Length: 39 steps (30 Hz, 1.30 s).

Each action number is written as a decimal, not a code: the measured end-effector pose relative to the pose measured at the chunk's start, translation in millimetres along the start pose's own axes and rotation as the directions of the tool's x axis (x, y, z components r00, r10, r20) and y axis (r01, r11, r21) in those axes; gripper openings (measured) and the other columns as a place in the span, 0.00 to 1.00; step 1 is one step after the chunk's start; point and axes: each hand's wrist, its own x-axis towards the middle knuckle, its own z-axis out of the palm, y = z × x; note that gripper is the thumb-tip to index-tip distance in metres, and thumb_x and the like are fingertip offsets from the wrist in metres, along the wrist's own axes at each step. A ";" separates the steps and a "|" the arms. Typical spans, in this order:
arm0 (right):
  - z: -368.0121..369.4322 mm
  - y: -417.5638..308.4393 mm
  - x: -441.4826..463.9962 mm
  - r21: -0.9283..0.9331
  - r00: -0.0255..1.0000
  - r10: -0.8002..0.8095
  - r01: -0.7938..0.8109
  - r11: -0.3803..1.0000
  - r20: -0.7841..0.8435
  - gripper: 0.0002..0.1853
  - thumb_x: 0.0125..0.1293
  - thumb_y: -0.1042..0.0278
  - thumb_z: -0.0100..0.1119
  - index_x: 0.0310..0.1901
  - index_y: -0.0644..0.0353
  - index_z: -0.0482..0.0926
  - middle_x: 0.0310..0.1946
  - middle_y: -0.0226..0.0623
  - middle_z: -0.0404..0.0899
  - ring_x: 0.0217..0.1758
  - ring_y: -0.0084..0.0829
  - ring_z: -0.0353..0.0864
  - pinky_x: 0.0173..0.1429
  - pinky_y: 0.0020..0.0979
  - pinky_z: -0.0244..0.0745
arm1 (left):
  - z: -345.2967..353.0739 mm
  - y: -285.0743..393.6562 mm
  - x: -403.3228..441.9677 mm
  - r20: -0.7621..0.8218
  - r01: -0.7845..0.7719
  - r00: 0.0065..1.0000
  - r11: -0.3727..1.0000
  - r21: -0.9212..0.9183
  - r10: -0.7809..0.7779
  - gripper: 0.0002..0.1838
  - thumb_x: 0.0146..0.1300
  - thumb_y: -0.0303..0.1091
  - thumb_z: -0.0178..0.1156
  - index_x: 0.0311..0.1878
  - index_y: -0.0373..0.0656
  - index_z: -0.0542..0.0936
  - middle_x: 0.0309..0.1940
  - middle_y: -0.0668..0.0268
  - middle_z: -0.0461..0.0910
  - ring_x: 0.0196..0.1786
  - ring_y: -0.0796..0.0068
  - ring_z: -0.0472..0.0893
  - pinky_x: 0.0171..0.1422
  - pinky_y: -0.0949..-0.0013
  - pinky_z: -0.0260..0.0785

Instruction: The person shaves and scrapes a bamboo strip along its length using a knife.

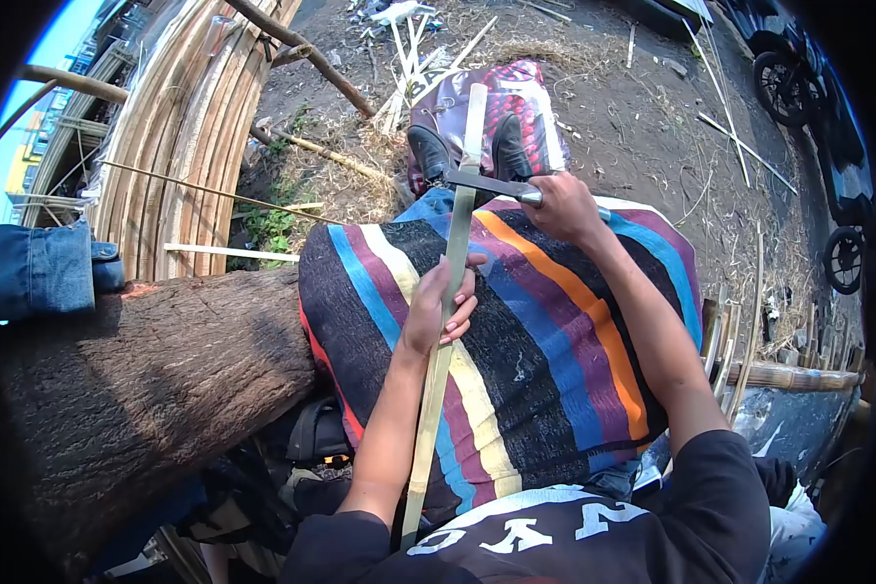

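A long, flat bamboo strip (431, 409) runs up the middle of the view, from my body out past my knees. My left hand (443, 307) is closed around it near its middle, over my lap. My right hand (563, 207) grips the handle of a knife (487, 183). Its dark blade lies across the strip, beyond my left hand, and appears to touch it. Under both hands a striped blanket (565, 321) covers my legs. The far end of the strip reaches between my dark shoes (428, 154).
To my left lies a thick log (165, 380), with a denim sleeve (39, 273) beside it. Stacked bamboo slats (180, 136) stand behind. A printed sheet (543, 107) lies under my feet. Loose strips (747, 151) are scattered on the dirt, and a motorcycle (798, 83) is at right.
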 end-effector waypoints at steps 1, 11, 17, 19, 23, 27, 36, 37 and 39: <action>0.8 -4.6 0.6 0.002 1.000 0.004 -0.004 1.000 0.000 0.09 0.58 0.61 0.66 0.32 0.57 0.83 0.28 0.48 0.84 0.37 0.53 0.85 0.44 0.51 0.81 | 2.3 0.1 -0.8 0.001 0.004 1.000 1.000 0.001 -0.004 0.33 0.83 0.55 0.37 0.66 0.29 0.66 0.26 0.73 0.59 0.15 0.89 0.59 0.10 0.84 0.54; -13.8 30.3 38.0 -0.163 0.940 0.334 -0.320 0.933 0.068 0.14 0.62 0.60 0.60 0.42 0.61 0.85 0.36 0.52 0.87 0.43 0.52 0.88 0.48 0.50 0.81 | 14.4 -15.9 -13.7 -0.050 0.106 0.994 0.971 0.216 -0.097 0.28 0.83 0.51 0.40 0.66 0.33 0.67 0.26 0.76 0.57 0.14 0.92 0.54 0.11 0.84 0.53; -7.9 -22.2 -9.5 -0.149 0.986 -0.091 0.111 0.982 0.137 0.08 0.56 0.62 0.61 0.32 0.58 0.82 0.28 0.49 0.84 0.36 0.53 0.86 0.43 0.51 0.81 | 18.5 -6.7 -6.5 -0.057 0.095 0.995 0.982 0.166 -0.086 0.29 0.83 0.54 0.39 0.67 0.35 0.68 0.26 0.77 0.55 0.14 0.92 0.53 0.11 0.85 0.52; 7.3 15.1 8.8 -0.138 0.998 0.036 -0.029 0.990 0.045 0.11 0.56 0.62 0.63 0.34 0.61 0.86 0.30 0.52 0.85 0.36 0.52 0.88 0.44 0.50 0.83 | 14.7 -13.1 -10.2 -0.102 0.084 0.993 0.968 0.235 -0.061 0.29 0.83 0.53 0.39 0.67 0.35 0.68 0.26 0.77 0.55 0.14 0.92 0.53 0.11 0.85 0.52; -27.8 0.4 12.5 -0.175 0.994 0.083 -0.070 0.982 0.069 0.11 0.59 0.62 0.60 0.34 0.60 0.86 0.30 0.53 0.85 0.37 0.53 0.88 0.45 0.51 0.83 | 12.3 -11.7 -15.0 -0.061 0.092 0.995 0.984 0.154 -0.083 0.27 0.84 0.52 0.40 0.65 0.36 0.68 0.27 0.77 0.55 0.16 0.92 0.54 0.12 0.84 0.51; 6.0 5.2 7.2 -0.115 0.988 0.009 0.009 0.993 0.152 0.10 0.57 0.63 0.61 0.32 0.60 0.86 0.31 0.52 0.86 0.39 0.52 0.88 0.47 0.49 0.83 | 9.4 -20.7 -9.4 -0.153 0.107 0.986 0.955 0.278 -0.066 0.27 0.83 0.54 0.42 0.66 0.39 0.69 0.26 0.77 0.57 0.16 0.91 0.55 0.13 0.82 0.51; 6.0 5.3 19.5 -0.160 0.977 0.095 -0.064 0.985 0.190 0.10 0.56 0.63 0.61 0.34 0.58 0.86 0.33 0.53 0.86 0.39 0.51 0.88 0.45 0.49 0.83 | 7.5 -18.5 -7.7 -0.158 0.121 0.984 0.959 0.257 -0.082 0.25 0.84 0.52 0.40 0.65 0.38 0.68 0.26 0.77 0.56 0.15 0.91 0.54 0.12 0.84 0.51; 6.5 -1.4 15.4 -0.143 0.981 0.087 -0.062 0.988 0.176 0.10 0.57 0.63 0.61 0.34 0.58 0.86 0.32 0.53 0.86 0.39 0.51 0.88 0.46 0.50 0.83 | 6.9 -15.5 -6.0 -0.150 0.116 0.986 0.958 0.261 -0.078 0.25 0.84 0.52 0.40 0.65 0.38 0.68 0.26 0.77 0.56 0.15 0.91 0.54 0.12 0.84 0.51; -3.1 -15.6 3.5 -0.128 0.972 -0.061 0.092 0.988 0.225 0.11 0.57 0.62 0.61 0.35 0.60 0.86 0.31 0.54 0.85 0.39 0.53 0.88 0.47 0.50 0.82 | 12.2 -11.1 -10.7 -0.115 0.101 0.990 0.978 0.184 -0.081 0.25 0.84 0.52 0.40 0.65 0.39 0.69 0.26 0.77 0.56 0.15 0.91 0.54 0.12 0.84 0.52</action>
